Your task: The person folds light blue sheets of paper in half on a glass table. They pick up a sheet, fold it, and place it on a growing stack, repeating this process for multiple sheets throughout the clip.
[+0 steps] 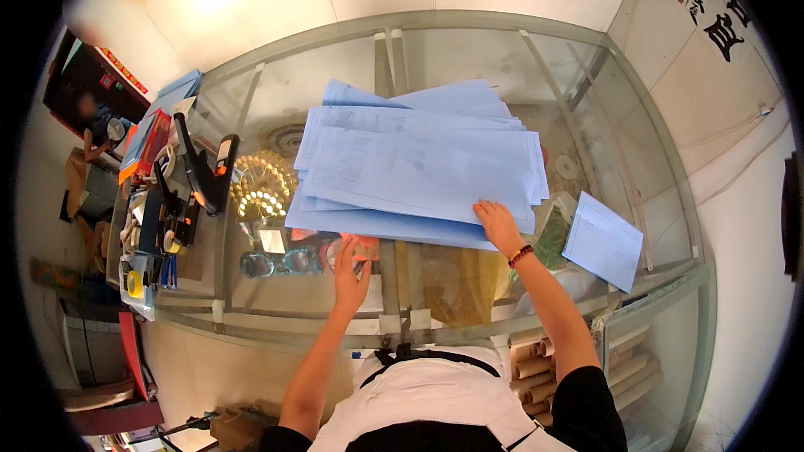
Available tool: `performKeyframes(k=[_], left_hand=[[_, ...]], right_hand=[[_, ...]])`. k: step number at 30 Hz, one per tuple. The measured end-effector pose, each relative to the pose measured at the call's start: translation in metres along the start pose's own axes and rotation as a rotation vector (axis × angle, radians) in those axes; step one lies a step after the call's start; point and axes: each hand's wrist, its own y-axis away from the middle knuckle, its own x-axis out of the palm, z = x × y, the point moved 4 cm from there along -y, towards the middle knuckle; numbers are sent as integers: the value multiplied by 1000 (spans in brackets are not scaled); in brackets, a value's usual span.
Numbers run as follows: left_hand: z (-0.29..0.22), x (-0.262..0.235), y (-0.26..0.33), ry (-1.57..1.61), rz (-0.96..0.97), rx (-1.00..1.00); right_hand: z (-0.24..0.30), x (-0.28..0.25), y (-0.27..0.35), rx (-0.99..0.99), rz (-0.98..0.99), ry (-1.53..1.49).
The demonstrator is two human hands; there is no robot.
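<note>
A loose, fanned stack of large pale-blue printed sheets (419, 167) lies across the middle of a glass-topped table. My right hand (500, 230) rests on the near right part of the stack, fingers flat on the paper, with a beaded bracelet on its wrist. Just off the stack's near edge, my left hand (349, 276) is over the glass with its fingers apart and nothing in them. A smaller folded blue sheet (604, 241) sits by itself to the right.
Along the table's left end are a black stapler-like tool (201, 172), a yellow tape roll (135, 284), pens and other small items. Beads and red objects show through the glass (260, 184). Cardboard tubes (536, 368) stand below at right. Another person (99, 125) is far left.
</note>
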Motion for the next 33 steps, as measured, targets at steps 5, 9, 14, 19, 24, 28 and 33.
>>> performKeyframes(k=[5, 9, 14, 19, 24, 28, 33], left_hand=[[86, 10, 25, 785, -186, -602], [86, -2, 26, 1500, -335, -1044], [159, -64, 74, 1547, -120, -798], [139, -108, 70, 1085, 222, -754], [179, -116, 65, 750, 114, -632], [175, -118, 50, 670, 51, -563], [197, -145, 59, 674, -134, -466]], right_hand=[[40, -63, 12, -96, 112, -215], [52, -87, 47, -143, 211, -283], [62, -81, 102, -100, 519, -403], [66, -75, 117, 78, 285, -348], [76, -112, 56, 200, -50, -127], [51, -105, 32, 290, 57, -107], [19, -72, 38, 119, 264, -292]])
